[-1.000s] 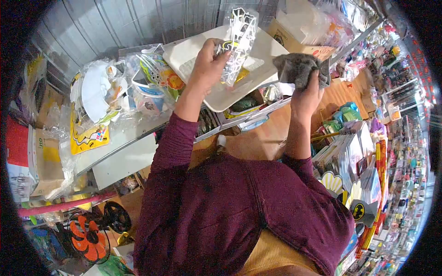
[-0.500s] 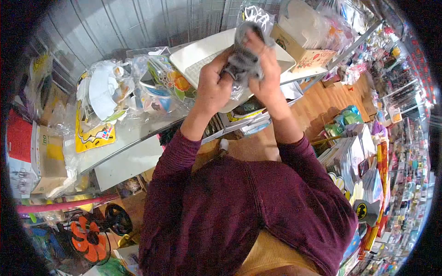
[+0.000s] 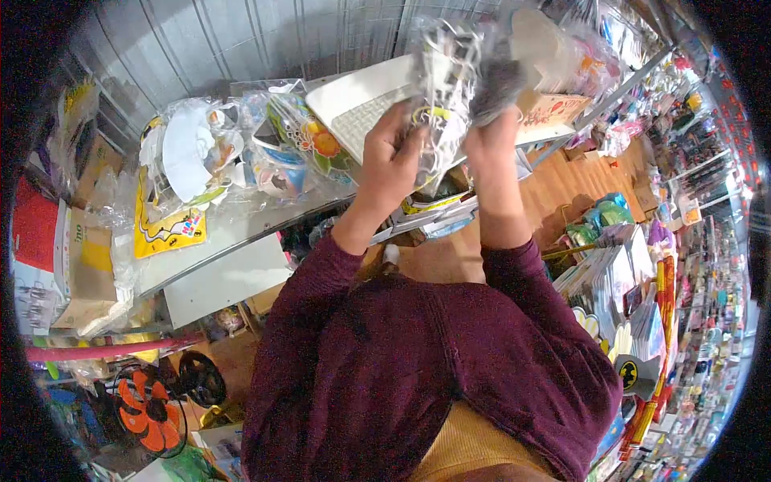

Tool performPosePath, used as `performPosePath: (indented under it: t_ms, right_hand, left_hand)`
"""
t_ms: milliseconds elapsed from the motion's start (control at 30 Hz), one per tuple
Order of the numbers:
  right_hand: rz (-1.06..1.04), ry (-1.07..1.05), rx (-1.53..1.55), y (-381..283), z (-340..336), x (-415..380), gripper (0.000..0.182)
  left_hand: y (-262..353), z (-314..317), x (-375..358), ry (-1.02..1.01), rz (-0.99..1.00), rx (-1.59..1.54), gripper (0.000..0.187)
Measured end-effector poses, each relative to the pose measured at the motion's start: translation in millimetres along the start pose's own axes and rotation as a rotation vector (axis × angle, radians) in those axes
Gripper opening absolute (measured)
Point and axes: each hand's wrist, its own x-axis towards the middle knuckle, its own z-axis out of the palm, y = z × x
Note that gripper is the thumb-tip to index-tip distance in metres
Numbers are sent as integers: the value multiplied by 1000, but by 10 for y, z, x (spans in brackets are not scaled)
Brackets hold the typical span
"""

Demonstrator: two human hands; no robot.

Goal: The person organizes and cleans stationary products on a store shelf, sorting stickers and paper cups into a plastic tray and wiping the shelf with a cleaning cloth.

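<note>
My left hand [image 3: 393, 157] is closed on a clear plastic packet [image 3: 450, 88] that stands upright in front of me. White, looped shapes with dark parts and a bit of yellow-green show through the film. Just right of it, my right hand [image 3: 494, 138] grips a dark grey bundle [image 3: 498, 84], smeared by motion, so its kind cannot be made out. Behind both hands lies a white plastic basket [image 3: 341, 95] with a woven-pattern bottom, partly covered by the packet.
Bagged paper decorations [image 3: 309, 136] and a yellow sheet [image 3: 169, 233] lie on the shelf at left. A cardboard box [image 3: 554, 112] sits at right. An orange-bladed fan [image 3: 148, 410] stands low left; stacked packets [image 3: 618, 265] are at right, above the wooden floor [image 3: 554, 189].
My hands have moved apart. The dark bundle has gone right with my right hand, and the clear packet with white shapes now stands in my left hand.
</note>
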Motion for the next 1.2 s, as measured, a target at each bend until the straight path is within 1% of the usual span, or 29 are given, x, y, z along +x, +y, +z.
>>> performPosePath:
  t_ms: [33, 67, 100, 133, 167, 200, 267, 300, 333, 400, 433, 467, 500, 533, 567, 600, 667, 700, 733, 800, 833, 867, 933, 1000, 1067, 1133, 1167, 1200]
  right_hand:
    - [8, 49, 51, -95, 158, -150, 32]
    - [17, 96, 105, -156, 255, -249, 26]
    - [25, 91, 114, -212, 298, -271, 26]
    - [131, 34, 301, -258, 319, -280, 27]
    - [241, -20, 487, -277, 329, -320, 29]
    - [254, -21, 492, -271, 338, -379, 29]
    - [278, -93, 200, -242, 341, -460, 29]
    - [95, -236, -161, -165, 265, -541, 30]
    - [96, -239, -157, -142, 268, -571, 30]
    - [271, -108, 188, -130, 305, -622, 24]
    - [286, -157, 192, -165, 281, -637, 27]
    - [287, -153, 200, -182, 251, -668, 27]
    - [296, -106, 158, -202, 216, -694, 27]
    - [305, -59, 114, -214, 173, -703, 27]
    - [321, -53, 207, -210, 116, -682, 27]
    - [328, 1, 252, -209, 95, -647, 25]
    - [301, -23, 66, -134, -136, -616, 27]
    - [4, -121, -412, 33, -332, -640, 28]
    - [-105, -142, -600, 57, -438, -630, 31]
    - [166, 137, -96, -10, -437, -493, 27]
    - [313, 255, 307, -113, -443, -460, 25]
    - [258, 264, 277, -151, -495, -439, 24]
    - [215, 326, 166, -156, -656, -398, 30]
    - [189, 340, 170, -124, -823, -385, 29]
    - [165, 352, 175, -118, -894, -413, 29]
    - [163, 398, 157, -114, -891, -450, 29]
    - [160, 404, 158, -114, -860, -465, 29]
    - [149, 418, 177, -119, -818, -483, 25]
  left_hand:
    - [107, 16, -25, 89, -91, 17, 29]
    - [99, 7, -42, 95, -95, 26, 29]
    - [84, -13, -47, 140, -56, 75, 29]
    - [74, -31, -54, 187, -17, 124, 29]
    - [114, -41, -56, 190, -14, 113, 27]
    - [108, -73, -62, 197, -23, 121, 27]
    - [134, -139, 9, 325, 73, 303, 24]
    - [202, -185, 43, 330, 28, 248, 22]
    - [300, -179, 38, 356, -58, 90, 20]
    - [265, -353, 55, 346, 22, 329, 22]
    - [164, -508, 96, 406, 180, 580, 26]
    - [611, -467, 97, 412, -141, 353, 28]
    - [390, -742, 135, 442, 173, 645, 32]
    - [571, -836, 157, 443, 99, 784, 37]
    - [569, -985, 164, 504, 61, 874, 40]
    - [593, -1097, 162, 500, 56, 876, 40]
    - [653, -1279, 163, 453, -186, 1057, 42]
    - [593, -1357, 163, 472, -199, 1064, 46]
    - [503, -1427, 148, 473, -197, 1067, 46]
    - [420, -1448, 143, 449, -87, 1352, 46]
    - [394, -1421, 123, 447, -207, 1371, 45]
    - [405, -1381, 125, 440, -205, 1367, 45]
    - [406, -1314, 122, 454, 25, 1428, 43]
    - [467, -1247, 160, 443, 70, 1379, 42]
    - [515, -1159, 180, 429, 284, 1403, 41]
    - [514, -1049, 179, 401, 260, 1378, 42]
    - [486, -1009, 173, 319, 275, 1367, 42]
    - [449, -967, 164, 238, 290, 1355, 42]
